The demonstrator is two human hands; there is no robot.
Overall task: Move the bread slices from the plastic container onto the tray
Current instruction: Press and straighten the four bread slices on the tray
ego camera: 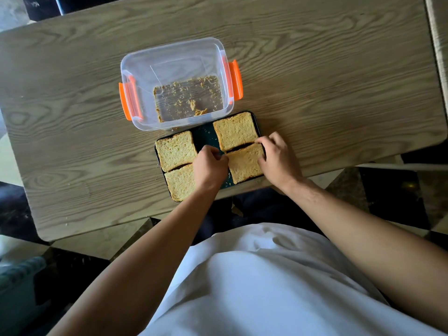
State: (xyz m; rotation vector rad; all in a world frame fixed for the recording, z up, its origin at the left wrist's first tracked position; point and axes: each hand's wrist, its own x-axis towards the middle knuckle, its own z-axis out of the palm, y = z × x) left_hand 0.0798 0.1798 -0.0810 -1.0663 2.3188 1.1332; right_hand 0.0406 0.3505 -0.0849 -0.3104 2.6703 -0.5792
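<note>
A dark tray lies at the table's near edge with several bread slices on it. The near right slice is pinched at its left corner by my left hand and at its right edge by my right hand. Behind it lies the far right slice. On the left are the far left slice and the near left slice, partly under my left wrist. The clear plastic container with orange latches stands just behind the tray and holds only crumbs.
The wooden table stretches wide to the left, right and back of the container. The tray overhangs close to the table's near edge. My white-clothed lap is below it.
</note>
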